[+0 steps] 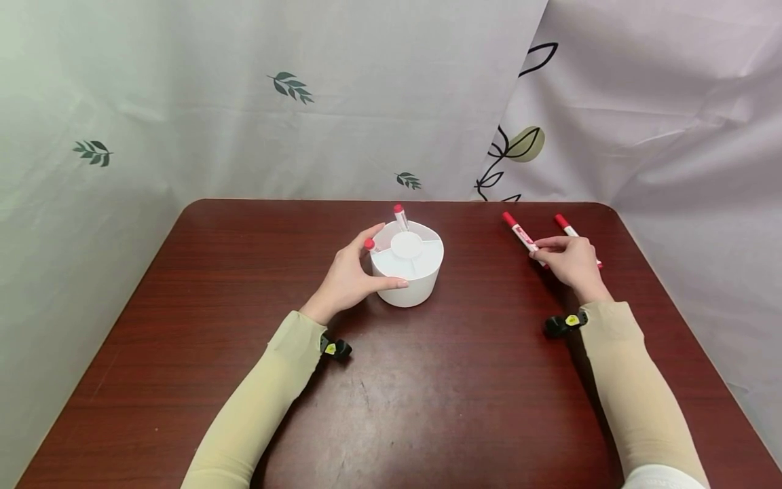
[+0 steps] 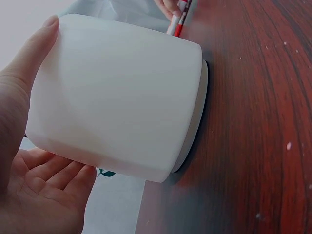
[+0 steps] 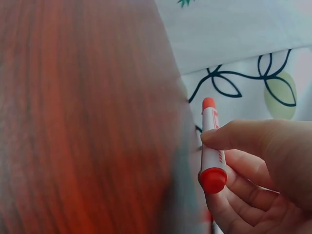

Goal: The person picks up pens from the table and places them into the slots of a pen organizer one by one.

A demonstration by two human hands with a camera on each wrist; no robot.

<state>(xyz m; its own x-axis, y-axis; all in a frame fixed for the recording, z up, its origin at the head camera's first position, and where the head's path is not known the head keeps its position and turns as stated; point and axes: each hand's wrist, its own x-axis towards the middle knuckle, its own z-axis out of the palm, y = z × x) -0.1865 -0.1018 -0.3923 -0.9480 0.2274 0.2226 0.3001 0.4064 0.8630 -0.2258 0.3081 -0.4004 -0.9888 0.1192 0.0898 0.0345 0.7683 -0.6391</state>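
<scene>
A round white desk organizer [image 1: 409,292] with divided compartments stands on the table. My left hand [image 1: 347,277] holds it from the left side, thumb along the near wall and fingers round the far side. Two red-capped markers stand in it: one marker [image 1: 400,219] at the back and another marker [image 1: 370,244] at the left, beside my fingers. To the right, my right hand [image 1: 574,263] pinches a white marker [image 1: 518,231] with red ends between thumb and fingers. The right wrist view shows that marker [image 3: 210,156] pointing away from me.
A similar marker [image 1: 568,228] lies on the table just beyond my right hand, partly hidden by it. The dark red wooden table [image 1: 427,407] ends at a pale hanging cloth [image 1: 366,122] with leaf prints at the back and sides.
</scene>
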